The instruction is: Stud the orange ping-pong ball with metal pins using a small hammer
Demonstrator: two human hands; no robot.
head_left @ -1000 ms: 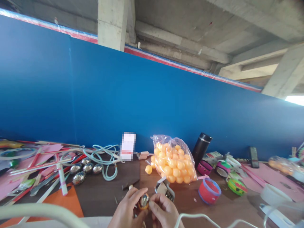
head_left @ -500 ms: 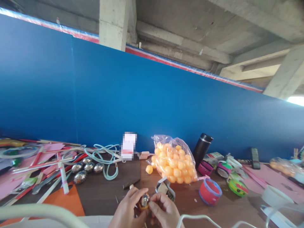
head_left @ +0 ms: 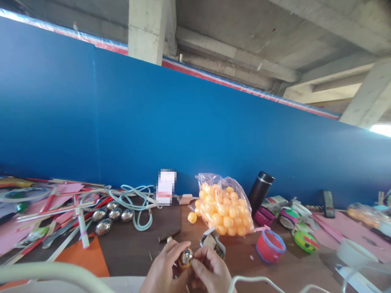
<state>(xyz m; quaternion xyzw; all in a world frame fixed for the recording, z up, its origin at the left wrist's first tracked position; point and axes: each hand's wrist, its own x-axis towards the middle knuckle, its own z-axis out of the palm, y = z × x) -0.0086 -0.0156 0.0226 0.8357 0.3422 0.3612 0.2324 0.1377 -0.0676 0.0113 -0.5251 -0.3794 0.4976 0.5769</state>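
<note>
A blue wall (head_left: 195, 138) backs the long brown counter (head_left: 137, 248), which is strewn with craft things. A clear bag of orange balls (head_left: 222, 211) stands at the middle, a black flask (head_left: 259, 191) just right of it, and a red tape ring (head_left: 270, 246) nearer the front. To the left lie a pale green cord (head_left: 134, 203) and a few silver balls (head_left: 113, 215).

At the bottom edge, the left hand (head_left: 165, 268) and right hand (head_left: 210, 270) meet over the counter, both pinching a small ball (head_left: 185, 258), orange with a shiny silver patch. It looks light, hollow and smooth, so likely slippery and easy to dent; holding it at opposite sides with fingertips seems best. Both hands curl inward, thumbs on top, wrists low and near the body.
</note>
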